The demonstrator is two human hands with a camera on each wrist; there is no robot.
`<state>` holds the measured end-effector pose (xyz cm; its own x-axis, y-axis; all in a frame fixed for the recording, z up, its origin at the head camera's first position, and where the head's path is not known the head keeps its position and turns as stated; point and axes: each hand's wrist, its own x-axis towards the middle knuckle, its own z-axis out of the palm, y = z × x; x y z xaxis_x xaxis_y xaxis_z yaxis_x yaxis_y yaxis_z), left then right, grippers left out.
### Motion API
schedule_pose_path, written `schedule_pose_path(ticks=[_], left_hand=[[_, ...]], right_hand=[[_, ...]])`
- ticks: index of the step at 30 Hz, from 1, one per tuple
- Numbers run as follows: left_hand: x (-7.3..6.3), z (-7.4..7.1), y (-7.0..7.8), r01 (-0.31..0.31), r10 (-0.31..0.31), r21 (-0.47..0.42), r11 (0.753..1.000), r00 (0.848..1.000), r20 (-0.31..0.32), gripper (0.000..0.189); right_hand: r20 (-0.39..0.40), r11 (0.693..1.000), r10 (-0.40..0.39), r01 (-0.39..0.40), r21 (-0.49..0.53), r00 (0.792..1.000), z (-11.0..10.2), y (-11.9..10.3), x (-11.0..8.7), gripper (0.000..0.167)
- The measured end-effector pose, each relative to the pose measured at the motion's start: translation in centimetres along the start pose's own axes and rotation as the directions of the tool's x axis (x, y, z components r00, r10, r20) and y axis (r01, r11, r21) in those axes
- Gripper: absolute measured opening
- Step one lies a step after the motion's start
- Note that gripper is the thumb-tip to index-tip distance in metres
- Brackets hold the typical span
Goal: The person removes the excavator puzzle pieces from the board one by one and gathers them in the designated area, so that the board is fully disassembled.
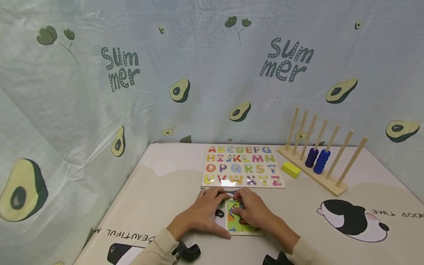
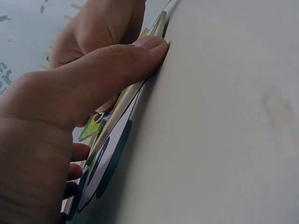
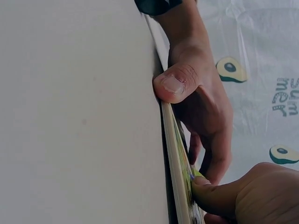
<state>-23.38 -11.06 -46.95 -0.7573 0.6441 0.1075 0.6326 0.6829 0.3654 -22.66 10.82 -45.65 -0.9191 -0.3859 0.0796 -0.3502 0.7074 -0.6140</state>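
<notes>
A small picture puzzle board point(image 1: 245, 233) with a pale wooden rim lies flat on the table in front of me. My left hand point(image 1: 206, 212) holds its left side, the thumb at the near edge and the fingers toward the far corner. Over the board, my right hand point(image 1: 256, 210) pinches a small green-and-yellow puzzle piece point(image 2: 91, 129), which is tilted against the board in the left wrist view. The right fingers cover part of the picture. In the right wrist view, the right thumb point(image 3: 219, 193) presses near the piece, mostly hidden.
Behind the board lies an alphabet puzzle point(image 1: 243, 166) with colourful letters. A yellow block point(image 1: 291, 170) sits to its right, beside a wooden peg rack point(image 1: 319, 176) carrying dark purple and blue beads. A printed curtain point(image 1: 205, 73) encloses the table's back and left.
</notes>
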Motion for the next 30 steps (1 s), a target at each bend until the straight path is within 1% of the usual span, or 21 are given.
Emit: schedule_pose_path(ticks=[2,6,8,10,15,21,26,30], left_hand=[[0.0,-0.1,0.0,-0.001,0.001,0.000,1.000,1.000,0.000,0.106],[0.1,-0.1,0.0,-0.012,0.012,0.007,1.000,1.000,-0.009,0.105],[0.1,0.0,0.0,-0.020,0.020,0.007,1.000,1.000,-0.016,0.104],[0.0,0.1,0.1,-0.022,0.022,0.005,1.000,1.000,-0.017,0.105],[-0.2,0.6,0.1,-0.016,0.016,-0.003,1.000,1.000,0.002,0.106],[-0.1,0.7,0.0,-0.028,0.028,0.004,1.000,1.000,-0.002,0.107],[0.0,0.4,-0.1,-0.038,0.038,0.013,0.999,0.999,-0.015,0.109],[0.0,0.2,-0.2,-0.031,0.031,0.015,0.999,0.999,-0.005,0.109]], right_hand=[[-0.016,1.000,-0.008,0.009,0.017,1.000,-0.1,0.0,0.0,0.026],[-0.084,0.997,-0.038,0.043,0.064,0.996,-0.4,-0.1,0.0,0.015],[-0.103,0.994,-0.047,0.057,0.098,0.994,-0.5,-0.2,-0.1,0.012],[-0.102,0.989,-0.057,0.070,0.132,0.993,-0.6,-0.1,-0.2,0.011],[-0.065,0.973,-0.062,0.075,0.220,0.996,-1.0,0.1,-0.5,0.009],[-0.076,0.961,-0.062,0.080,0.263,0.995,-2.1,0.6,-0.5,0.010],[-0.094,0.964,-0.016,0.040,0.263,0.995,-3.4,1.3,-0.1,0.008],[-0.108,0.962,0.055,-0.023,0.272,0.993,-4.3,1.8,0.2,0.007]])
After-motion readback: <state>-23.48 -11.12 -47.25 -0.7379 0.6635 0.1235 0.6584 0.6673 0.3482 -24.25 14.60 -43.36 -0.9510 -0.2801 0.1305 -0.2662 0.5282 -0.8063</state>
